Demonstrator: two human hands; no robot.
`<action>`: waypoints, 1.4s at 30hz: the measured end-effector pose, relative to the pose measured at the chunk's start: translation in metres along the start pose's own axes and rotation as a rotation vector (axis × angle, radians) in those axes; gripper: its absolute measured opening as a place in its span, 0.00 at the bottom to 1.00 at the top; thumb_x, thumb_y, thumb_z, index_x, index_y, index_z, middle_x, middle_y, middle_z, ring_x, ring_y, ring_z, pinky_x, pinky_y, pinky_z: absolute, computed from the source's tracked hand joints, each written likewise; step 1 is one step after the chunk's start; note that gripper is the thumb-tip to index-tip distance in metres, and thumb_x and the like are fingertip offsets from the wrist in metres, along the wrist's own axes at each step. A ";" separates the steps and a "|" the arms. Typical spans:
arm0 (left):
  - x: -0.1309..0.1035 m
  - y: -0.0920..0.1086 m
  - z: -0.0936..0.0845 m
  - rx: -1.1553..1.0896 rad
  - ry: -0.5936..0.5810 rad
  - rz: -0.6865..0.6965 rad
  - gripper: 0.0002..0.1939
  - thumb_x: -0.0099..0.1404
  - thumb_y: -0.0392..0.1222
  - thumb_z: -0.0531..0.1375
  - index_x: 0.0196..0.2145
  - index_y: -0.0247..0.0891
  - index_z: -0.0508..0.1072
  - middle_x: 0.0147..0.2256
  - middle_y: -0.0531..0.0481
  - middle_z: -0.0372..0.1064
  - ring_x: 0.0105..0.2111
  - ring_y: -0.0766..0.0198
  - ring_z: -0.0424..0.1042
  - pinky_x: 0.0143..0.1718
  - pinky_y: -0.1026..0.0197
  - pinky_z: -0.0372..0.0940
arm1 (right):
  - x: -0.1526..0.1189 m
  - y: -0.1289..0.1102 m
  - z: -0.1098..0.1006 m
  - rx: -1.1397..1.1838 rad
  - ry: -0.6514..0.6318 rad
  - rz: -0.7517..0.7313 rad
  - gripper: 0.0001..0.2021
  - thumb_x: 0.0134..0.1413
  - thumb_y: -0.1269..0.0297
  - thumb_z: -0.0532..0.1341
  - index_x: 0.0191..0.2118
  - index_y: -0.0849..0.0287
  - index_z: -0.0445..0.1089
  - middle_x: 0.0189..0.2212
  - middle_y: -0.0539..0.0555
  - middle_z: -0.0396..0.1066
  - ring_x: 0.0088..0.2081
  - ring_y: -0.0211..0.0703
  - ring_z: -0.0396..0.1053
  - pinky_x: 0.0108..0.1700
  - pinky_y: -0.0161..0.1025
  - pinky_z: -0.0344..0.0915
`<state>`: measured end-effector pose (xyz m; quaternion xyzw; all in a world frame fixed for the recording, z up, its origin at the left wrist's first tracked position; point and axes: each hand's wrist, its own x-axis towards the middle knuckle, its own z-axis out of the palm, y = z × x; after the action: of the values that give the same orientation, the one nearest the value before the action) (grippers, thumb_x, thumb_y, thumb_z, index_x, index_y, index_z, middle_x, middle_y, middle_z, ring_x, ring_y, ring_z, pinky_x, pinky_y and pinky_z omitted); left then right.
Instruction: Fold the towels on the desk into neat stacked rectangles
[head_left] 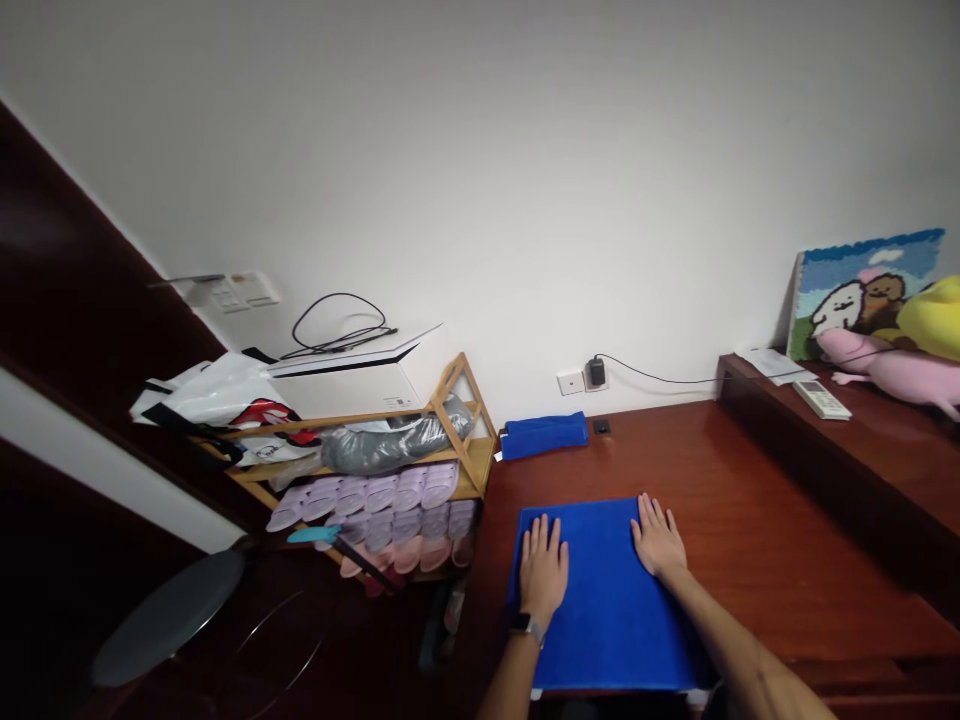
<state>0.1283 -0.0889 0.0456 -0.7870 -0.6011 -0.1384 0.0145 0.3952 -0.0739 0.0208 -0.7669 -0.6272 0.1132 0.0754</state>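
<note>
A blue cloth [600, 600] lies spread flat on the reddish-brown wooden desk [757, 540], close to its front edge. My left hand [544, 572] rests palm down on the cloth's left side, fingers stretched out and pointing away from me; a watch [527, 626] is on that wrist. On the right side of the cloth my right hand [658, 540] also lies flat, its fingers spread near the far right corner. Neither hand holds anything. Behind them, a second blue cloth [544, 436], folded into a narrow strip, sits by the wall.
Left of the desk stands a wooden rack [480, 460] with several pairs of slippers [367, 495] and a white box [360, 385] on top. A raised ledge at right carries a remote control [821, 400] and a pink plush toy [892, 370]. A plug [596, 372] sits in the wall.
</note>
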 end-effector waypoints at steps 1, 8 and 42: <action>0.011 0.015 0.001 -0.025 -0.003 0.055 0.29 0.78 0.46 0.45 0.73 0.46 0.55 0.73 0.46 0.50 0.73 0.49 0.49 0.72 0.38 0.49 | 0.000 0.000 0.000 0.000 0.001 -0.002 0.36 0.69 0.53 0.35 0.76 0.66 0.40 0.76 0.54 0.40 0.76 0.47 0.37 0.75 0.50 0.31; 0.057 0.087 0.037 -0.182 -0.135 0.244 0.27 0.79 0.54 0.44 0.72 0.55 0.56 0.74 0.50 0.49 0.73 0.53 0.49 0.72 0.40 0.48 | 0.001 0.003 0.002 0.003 0.003 -0.015 0.36 0.69 0.54 0.36 0.76 0.66 0.41 0.76 0.54 0.41 0.76 0.46 0.37 0.75 0.50 0.32; 0.072 -0.008 0.010 0.034 0.010 0.074 0.28 0.79 0.51 0.42 0.72 0.47 0.57 0.73 0.48 0.50 0.74 0.55 0.47 0.73 0.44 0.45 | 0.017 0.005 0.000 -0.030 -0.006 -0.096 0.35 0.70 0.55 0.35 0.76 0.69 0.41 0.76 0.56 0.40 0.76 0.46 0.37 0.75 0.48 0.35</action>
<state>0.1398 -0.0170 0.0516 -0.8075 -0.5739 -0.1314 0.0359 0.4035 -0.0584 0.0183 -0.7366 -0.6651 0.1026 0.0673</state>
